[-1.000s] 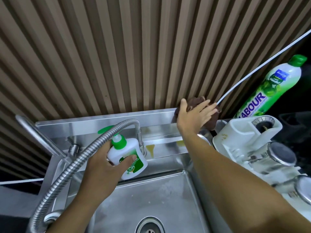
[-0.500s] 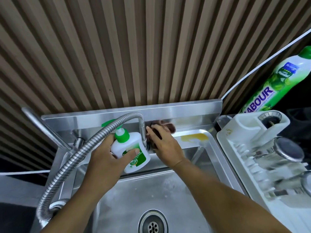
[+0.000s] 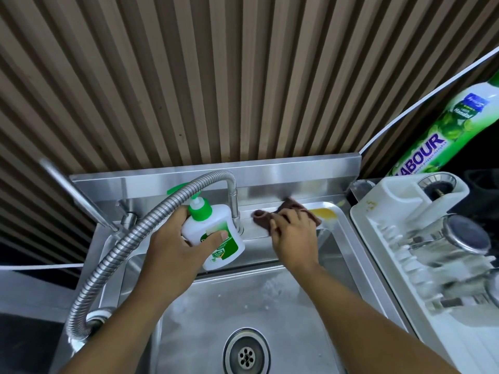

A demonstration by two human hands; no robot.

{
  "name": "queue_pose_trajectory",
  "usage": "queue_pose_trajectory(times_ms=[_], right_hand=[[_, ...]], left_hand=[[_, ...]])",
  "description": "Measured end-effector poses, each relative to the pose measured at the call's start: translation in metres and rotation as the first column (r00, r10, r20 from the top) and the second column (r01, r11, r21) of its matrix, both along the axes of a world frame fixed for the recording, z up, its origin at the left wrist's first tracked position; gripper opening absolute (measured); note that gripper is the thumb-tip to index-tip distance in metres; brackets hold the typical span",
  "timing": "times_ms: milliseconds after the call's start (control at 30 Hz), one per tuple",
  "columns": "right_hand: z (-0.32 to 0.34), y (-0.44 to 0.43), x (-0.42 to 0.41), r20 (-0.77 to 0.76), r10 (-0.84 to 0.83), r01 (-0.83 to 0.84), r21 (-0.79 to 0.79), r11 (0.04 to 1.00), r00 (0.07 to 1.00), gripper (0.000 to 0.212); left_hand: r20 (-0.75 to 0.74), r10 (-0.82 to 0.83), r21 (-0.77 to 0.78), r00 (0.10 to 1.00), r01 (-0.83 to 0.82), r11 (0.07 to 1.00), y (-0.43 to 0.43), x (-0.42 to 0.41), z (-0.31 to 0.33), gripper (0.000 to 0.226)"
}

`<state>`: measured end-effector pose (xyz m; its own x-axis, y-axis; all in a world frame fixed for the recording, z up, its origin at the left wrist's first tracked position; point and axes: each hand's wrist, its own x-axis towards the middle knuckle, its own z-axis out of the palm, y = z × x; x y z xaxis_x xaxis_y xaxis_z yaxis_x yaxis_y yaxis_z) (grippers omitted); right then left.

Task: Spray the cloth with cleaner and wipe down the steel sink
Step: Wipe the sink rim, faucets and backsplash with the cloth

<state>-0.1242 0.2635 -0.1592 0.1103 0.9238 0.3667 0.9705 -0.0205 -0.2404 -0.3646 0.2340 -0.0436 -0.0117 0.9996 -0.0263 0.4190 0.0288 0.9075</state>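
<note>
- The left hand (image 3: pixel 172 247) held a white pump bottle (image 3: pixel 216 238) with a green top. The thumb lay across the front label and the fingers curled round the back.
- The bottle leaned a little, with its pump pointing to 11 o'clock. It was above the back edge of the sink (image 3: pixel 205 306), at about 2 o'clock from the middle of the left hand.
- The right hand (image 3: pixel 293 233) was on top of a brown cloth (image 3: pixel 293 207), with its fingers bent down over it, gripping it and pushing it onto the flat ledge at the back of the sink.
- The cloth lay mostly under the fingers. One end stuck out at 9 o'clock from the hand, and a corner stuck out at 12 o'clock, touching the steel back wall.
- A yellow patch (image 3: pixel 325 211) sat on the ledge just beside the cloth, at 2 o'clock from the right hand.
- The bendy steel tap hose (image 3: pixel 129 238) looped over the left hand and came down between the bottle and the cloth.
- The drain (image 3: pixel 246 354) was at 6 o'clock, down in the bowl between both arms.
- A white dish rack (image 3: pixel 378 238) with shiny cups stood at 3 o'clock, beside the sink.
- A big green soap bottle (image 3: pixel 442 130) leaned at 2 o'clock, behind the rack.
</note>
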Motion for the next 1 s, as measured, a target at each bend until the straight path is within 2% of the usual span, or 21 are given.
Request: queue_pose_trajectory(times_ms=[67, 100, 200, 267, 300, 367, 433, 533, 633, 733, 867, 933, 1000], right_hand=[[0.004, 0.007, -0.006, -0.105, -0.156, 0.151, -0.05, 0.987, 0.982, 0.026], [0.006, 0.008, -0.017, -0.156, -0.17, 0.162, -0.058, 0.985, 0.973, 0.023], [0.005, 0.004, -0.058, -0.154, 0.055, -0.06, -0.026, 0.998, 0.987, 0.03], [0.001, -0.001, -0.067, -0.098, 0.189, -0.197, -0.078, 0.977, 0.977, 0.035], [0.0, -0.001, -0.063, -0.054, 0.2, -0.205, -0.127, 0.97, 0.978, 0.041], [0.003, -0.003, -0.047, 0.014, 0.102, -0.096, -0.216, 0.972, 0.995, 0.05], [0.009, -0.002, -0.026, 0.016, -0.075, 0.076, -0.314, 0.946, 0.997, 0.056], [0.016, 0.008, 0.011, 0.066, -0.341, 0.335, -0.437, 0.835, 0.938, 0.064], [0.024, 0.021, 0.04, 0.039, -0.5, 0.448, -0.507, 0.736, 0.865, 0.069], [0.022, 0.023, 0.033, 0.008, -0.542, 0.482, -0.469, 0.74, 0.84, 0.069], [0.013, 0.005, 0.007, 0.023, -0.395, 0.364, -0.441, 0.82, 0.918, 0.07], [0.015, 0.008, 0.015, 0.016, -0.407, 0.366, -0.471, 0.803, 0.913, 0.073], [0.021, 0.02, 0.028, -0.011, -0.495, 0.426, -0.492, 0.759, 0.869, 0.075]], left_hand=[[-0.01, -0.003, 0.003, 1.0, 0.003, 1.0, 0.0, -0.001, -0.001, 0.035], [-0.018, -0.006, 0.0, 1.0, 0.006, 1.0, 0.0, -0.001, -0.001, 0.035], [-0.045, -0.016, -0.008, 0.999, 0.015, 1.0, 0.0, -0.001, -0.002, 0.035], [-0.054, -0.022, -0.01, 0.998, 0.022, 1.0, 0.0, -0.001, -0.003, 0.036], [-0.054, -0.028, -0.014, 0.998, 0.027, 1.0, 0.001, -0.001, -0.003, 0.036], [-0.047, -0.039, -0.025, 0.998, 0.038, 0.999, 0.001, -0.001, -0.003, 0.036], [-0.05, -0.053, -0.034, 0.997, 0.052, 0.998, 0.001, -0.001, -0.002, 0.038], [-0.04, -0.074, -0.048, 0.996, 0.072, 0.996, 0.0, -0.002, 0.0, 0.038], [-0.031, -0.099, -0.049, 0.995, 0.097, 0.994, 0.0, -0.001, 0.001, 0.036], [-0.028, -0.123, -0.057, 0.992, 0.121, 0.991, 0.0, -0.002, 0.0, 0.038], [-0.036, -0.135, -0.057, 0.99, 0.133, 0.989, 0.003, -0.005, -0.003, 0.038], [-0.038, -0.146, -0.054, 0.989, 0.144, 0.988, 0.004, -0.004, -0.005, 0.038], [-0.028, -0.157, -0.057, 0.987, 0.155, 0.986, 0.004, -0.003, -0.006, 0.038]])
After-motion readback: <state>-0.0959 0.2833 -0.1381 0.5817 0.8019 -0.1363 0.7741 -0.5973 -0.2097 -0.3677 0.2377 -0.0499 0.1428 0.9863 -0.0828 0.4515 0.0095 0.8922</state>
